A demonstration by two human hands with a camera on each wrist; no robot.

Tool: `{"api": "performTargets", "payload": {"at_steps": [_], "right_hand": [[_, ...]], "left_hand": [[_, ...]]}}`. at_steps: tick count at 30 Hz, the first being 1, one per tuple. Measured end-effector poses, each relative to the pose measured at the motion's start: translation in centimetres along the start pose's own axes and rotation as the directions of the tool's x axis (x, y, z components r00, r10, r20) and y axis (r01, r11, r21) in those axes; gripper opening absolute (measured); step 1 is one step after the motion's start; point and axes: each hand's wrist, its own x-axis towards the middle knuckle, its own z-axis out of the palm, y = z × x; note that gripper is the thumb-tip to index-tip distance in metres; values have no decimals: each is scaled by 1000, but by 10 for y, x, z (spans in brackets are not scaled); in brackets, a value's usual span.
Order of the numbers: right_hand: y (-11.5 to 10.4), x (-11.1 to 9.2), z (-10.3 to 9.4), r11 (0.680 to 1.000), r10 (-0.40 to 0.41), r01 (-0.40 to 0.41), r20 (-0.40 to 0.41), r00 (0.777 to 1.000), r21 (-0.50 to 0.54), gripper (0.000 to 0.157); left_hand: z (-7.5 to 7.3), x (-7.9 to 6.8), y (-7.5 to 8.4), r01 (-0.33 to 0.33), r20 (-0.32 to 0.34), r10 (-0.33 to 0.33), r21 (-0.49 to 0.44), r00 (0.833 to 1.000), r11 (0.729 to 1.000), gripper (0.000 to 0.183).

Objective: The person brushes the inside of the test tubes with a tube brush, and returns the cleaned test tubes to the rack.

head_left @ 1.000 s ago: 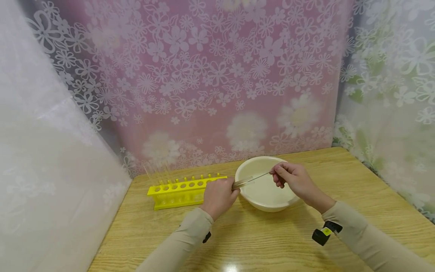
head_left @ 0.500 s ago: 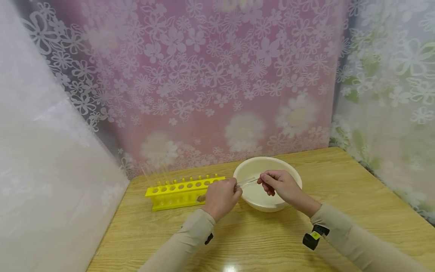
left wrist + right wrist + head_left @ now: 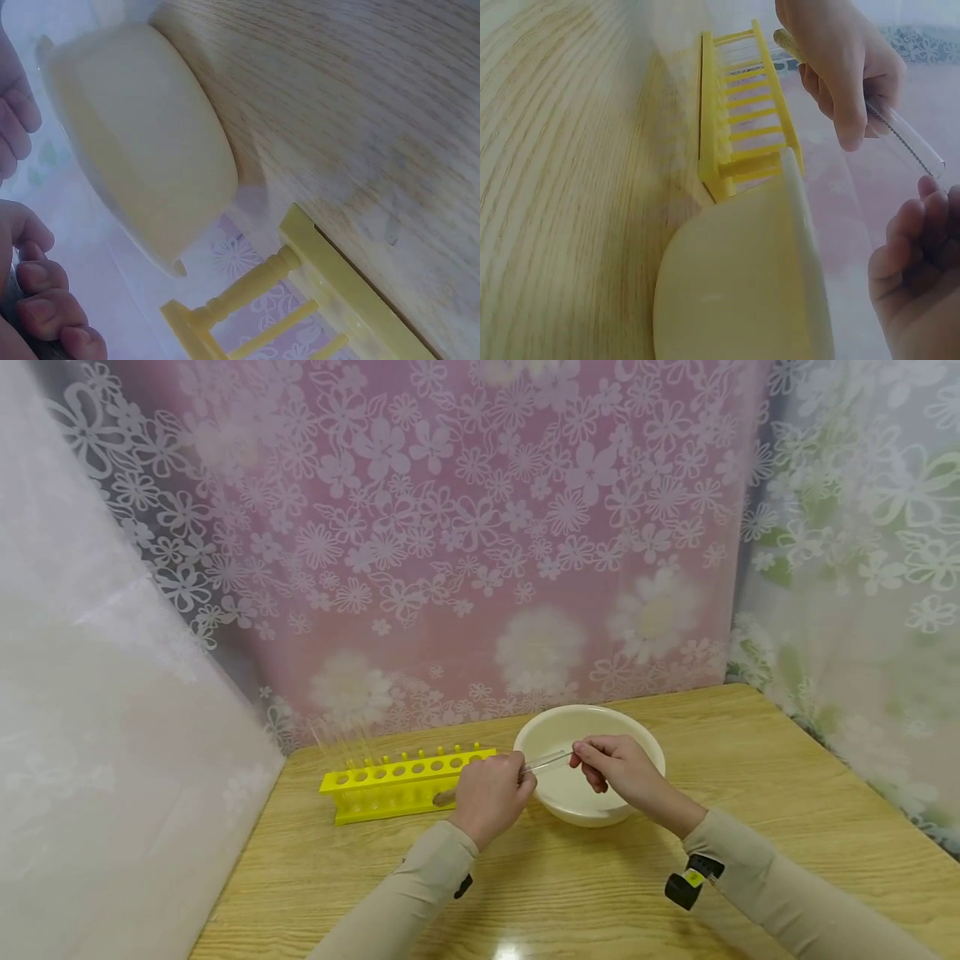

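My left hand (image 3: 491, 793) grips a clear glass test tube (image 3: 545, 761), whose mouth end points right over the basin. A test tube brush lies inside the tube; its twisted wire handle (image 3: 907, 142) runs along the glass in the right wrist view. At the tube's other end, the brown bristle head (image 3: 444, 797) shows past the left hand, in front of the rack. Thumb and fingers of my right hand (image 3: 611, 768) pinch the wire's end just outside the tube mouth. The middle of the tube is hidden in the left fist.
Below the hands stands a cream basin (image 3: 585, 817) on the wooden table (image 3: 570, 893). To its left is a yellow test tube rack (image 3: 405, 814), with several clear tubes (image 3: 345, 743) upright at its left end. Floral curtains (image 3: 450, 527) enclose the table.
My right hand has moved left toward the left hand, sliding the brush wire deeper into the tube. The bristle head now shows left of the left hand. The last half second shows barely any motion.
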Motion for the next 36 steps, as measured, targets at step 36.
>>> {"api": "performTargets", "payload": {"at_steps": [36], "right_hand": [[-11, 1, -9, 947, 245, -256, 79, 966, 192, 37]], "left_hand": [[3, -8, -8, -133, -70, 145, 154, 987, 979, 26]]}}
